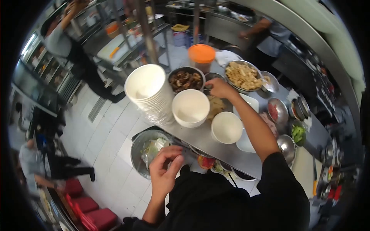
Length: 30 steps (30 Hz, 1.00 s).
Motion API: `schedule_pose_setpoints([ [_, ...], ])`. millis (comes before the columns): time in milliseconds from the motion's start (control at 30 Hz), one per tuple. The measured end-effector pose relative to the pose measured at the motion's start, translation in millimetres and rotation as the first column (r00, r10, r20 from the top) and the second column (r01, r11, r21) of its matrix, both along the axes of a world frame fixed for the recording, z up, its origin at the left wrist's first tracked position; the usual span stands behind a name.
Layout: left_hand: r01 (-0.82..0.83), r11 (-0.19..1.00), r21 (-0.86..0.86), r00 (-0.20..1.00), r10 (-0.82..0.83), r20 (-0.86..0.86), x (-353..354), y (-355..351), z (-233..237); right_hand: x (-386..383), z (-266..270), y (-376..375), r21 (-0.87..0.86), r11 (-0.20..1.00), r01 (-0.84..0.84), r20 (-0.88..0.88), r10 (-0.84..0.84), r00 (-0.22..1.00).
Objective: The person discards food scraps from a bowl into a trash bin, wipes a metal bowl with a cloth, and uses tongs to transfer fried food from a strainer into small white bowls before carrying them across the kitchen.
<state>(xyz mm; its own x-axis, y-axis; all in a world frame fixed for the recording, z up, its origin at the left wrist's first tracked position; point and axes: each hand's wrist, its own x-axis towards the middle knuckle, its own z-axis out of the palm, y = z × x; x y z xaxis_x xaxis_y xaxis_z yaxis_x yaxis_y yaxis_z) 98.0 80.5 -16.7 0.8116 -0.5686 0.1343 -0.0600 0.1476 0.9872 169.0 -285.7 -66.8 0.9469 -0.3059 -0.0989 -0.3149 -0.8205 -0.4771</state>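
From the head view, I have the right hand above the tabletop, beside the dark sliced food; I cannot tell whether its grip is spread or pinching. The left hand's grip is loosely spread off the near edge, where two white bowls stand.

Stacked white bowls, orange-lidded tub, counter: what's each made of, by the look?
Stacked white bowls: coated paper or plastic, can't tell which; smooth, pale, thin-rimmed and closely nested.
Orange-lidded tub: likely plastic; evenly coloured lid, and the side looks somewhat see-through.
Counter: probably stainless steel; grey with a soft, dull sheen.
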Motion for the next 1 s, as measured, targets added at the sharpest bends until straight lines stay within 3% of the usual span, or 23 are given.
schedule_pose_setpoints([
  [33, 0.000, 1.000, 0.023, 1.000, 0.000, -0.021, -2.4, 2.8, 1.5, -10.1, -0.1, 2.3, -0.061, 0.996, 0.059, 0.189, -0.046, 0.981],
  [133, -0.035, 0.999, 0.018, 0.999, 0.035, -0.015, -1.7, 8.1, -10.6, -37.6, 24.0, -3.5, 0.035, 0.970, 0.239, 0.201, -0.241, 0.949],
  [167, -0.034, 0.999, 0.030, 0.999, 0.035, -0.033, -2.5, 7.5, -8.6, -51.0, 31.4, -4.9, -0.089, 0.959, 0.271, 0.269, -0.239, 0.933],
  [300, 0.004, 0.999, 0.032, 1.000, -0.004, 0.002, 0.9, -0.5, -8.5, -124.2, 64.9, -4.8, 0.041, 0.905, 0.424, 0.274, -0.418, 0.866],
  [367, 0.033, 0.998, 0.060, 0.999, -0.036, 0.040, 0.7, -8.6, -6.1, -168.4, 77.0, 9.6, 0.000, 0.822, 0.570, 0.311, -0.542, 0.781],
  [533, 0.193, 0.981, 0.030, 0.981, -0.193, -0.001, -2.0, -37.8, 0.5, -290.4, 59.3, 14.4, 0.103, 0.706, 0.700, 0.400, -0.674, 0.621],
  [567, 0.252, 0.967, 0.039, 0.967, -0.253, 0.007, -3.9, -44.7, 1.4, -313.9, 54.8, 16.4, 0.038, 0.632, 0.774, 0.361, -0.731, 0.579],
  [633, 0.355, 0.933, 0.054, 0.934, -0.357, 0.024, -10.7, -57.4, 7.1, -354.5, 62.6, 40.0, 0.168, 0.474, 0.864, 0.322, -0.855, 0.407],
  [767, 0.479, 0.877, 0.047, 0.876, -0.480, 0.032, -33.0, -82.2, 16.8, -434.0, 64.7, 63.8, 0.265, 0.239, 0.934, 0.270, -0.948, 0.166],
  [800, 0.490, 0.871, 0.044, 0.870, -0.491, 0.036, -40.7, -86.2, 17.9, -458.5, 58.7, 66.3, 0.265, 0.229, 0.937, 0.275, -0.949, 0.154],
  [867, 0.516, 0.856, 0.034, 0.852, -0.517, 0.082, -57.7, -93.1, 19.1, -503.0, 32.5, 62.5, 0.024, 0.192, 0.981, 0.265, -0.948, 0.179],
  [900, 0.530, 0.848, -0.001, 0.846, -0.529, 0.068, -66.1, -96.5, 14.6, -518.9, 19.9, 63.2, 0.026, 0.185, 0.982, 0.276, -0.946, 0.171],
  [967, 0.562, 0.826, 0.042, 0.822, -0.563, 0.086, -96.1, -113.3, 12.1, -546.5, -12.4, 67.7, -0.215, 0.239, 0.947, 0.135, -0.953, 0.271],
  [1000, 0.583, 0.806, 0.101, 0.802, -0.591, 0.087, -112.9, -117.6, 9.8, -554.5, -32.9, 68.0, -0.094, 0.282, 0.955, 0.022, -0.958, 0.285],
])
